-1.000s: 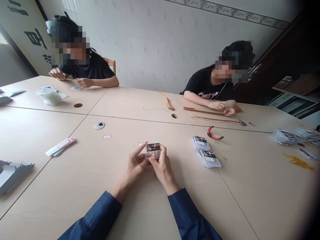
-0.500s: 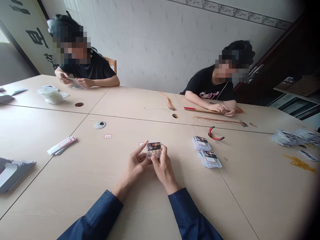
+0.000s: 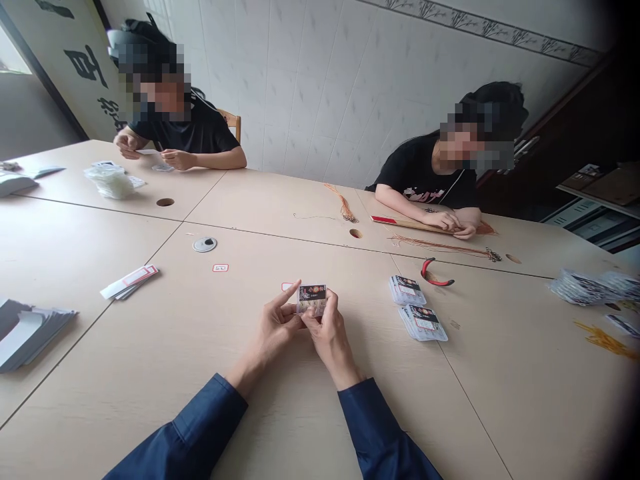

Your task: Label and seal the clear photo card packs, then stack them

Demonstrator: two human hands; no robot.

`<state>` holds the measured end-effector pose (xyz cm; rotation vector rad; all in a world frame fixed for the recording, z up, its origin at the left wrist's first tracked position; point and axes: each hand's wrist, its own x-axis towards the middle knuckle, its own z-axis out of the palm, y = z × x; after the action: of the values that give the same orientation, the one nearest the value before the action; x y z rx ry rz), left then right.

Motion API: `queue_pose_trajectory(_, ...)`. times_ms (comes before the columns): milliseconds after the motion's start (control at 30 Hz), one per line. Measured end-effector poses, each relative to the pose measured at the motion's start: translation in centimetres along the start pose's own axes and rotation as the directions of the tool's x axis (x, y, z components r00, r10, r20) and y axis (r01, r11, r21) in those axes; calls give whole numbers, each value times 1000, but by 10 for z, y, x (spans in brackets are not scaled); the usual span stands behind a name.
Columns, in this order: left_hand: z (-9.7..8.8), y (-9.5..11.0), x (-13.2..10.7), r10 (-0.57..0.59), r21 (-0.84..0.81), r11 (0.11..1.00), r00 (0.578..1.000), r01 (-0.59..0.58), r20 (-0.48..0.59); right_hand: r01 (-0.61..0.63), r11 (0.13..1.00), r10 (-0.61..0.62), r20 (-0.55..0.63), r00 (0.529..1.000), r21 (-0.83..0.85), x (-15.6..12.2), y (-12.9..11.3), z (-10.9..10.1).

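Observation:
Between my two hands I hold a small flat clear package (image 3: 313, 296) with a black printed label, upright above the table. My left hand (image 3: 278, 321) grips its left edge, with the index finger stretched up along the side. On the other side my right hand (image 3: 330, 328) has its fingers round the right edge and the thumb on the lower front. Just behind the package, a small red-bordered sticker (image 3: 287, 287) lies partly hidden by my left hand. Two stacks of similar packages, a rear stack (image 3: 407, 291) and a front stack (image 3: 423, 323), lie to the right.
Red-handled pliers (image 3: 437, 274) lie behind the stacks. Orange cords (image 3: 440, 245) and another red-bordered sticker (image 3: 220, 268) are farther back. Paper strips (image 3: 129, 283) and a pile of white sheets (image 3: 37, 333) are at left. More packages (image 3: 583, 288) lie right. Two people work across the table (image 3: 165, 373).
The view has shifted slightly, so most things sit a little farther right. My hands keep the same hold on the package. At the far left, the other person's hands have moved slightly.

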<state>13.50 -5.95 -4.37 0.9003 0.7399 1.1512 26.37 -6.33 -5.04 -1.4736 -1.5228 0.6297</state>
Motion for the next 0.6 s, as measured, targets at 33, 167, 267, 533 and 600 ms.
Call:
queue_pose_trajectory(33, 0, 0, 0, -1, 0, 1000, 1000, 1, 3, 1, 1000, -1, 0, 1000, 1, 0, 0, 0)
queue_pose_trajectory(167, -2, -1, 0, -1, -18, 1000, 1000, 1, 10, 9, 1000, -9, -4, 1000, -2, -1, -3, -1)
queue_pose_trajectory(267, -2, -1, 0, 12, -24, 1000, 1000, -12, 17, 21, 1000, -21, -2, 1000, 4, -2, -5, -2)
queue_pose_trajectory(533, 0, 2, -1, 2, 6, 1000, 1000, -2, -9, 44, 999, -44, -10, 999, -9, -2, -4, -1)
queue_pose_trajectory(600, 0, 2, -1, -3, 2, 1000, 1000, 3, -13, 44, 999, -44, -1, 999, -10, -1, -3, -1)
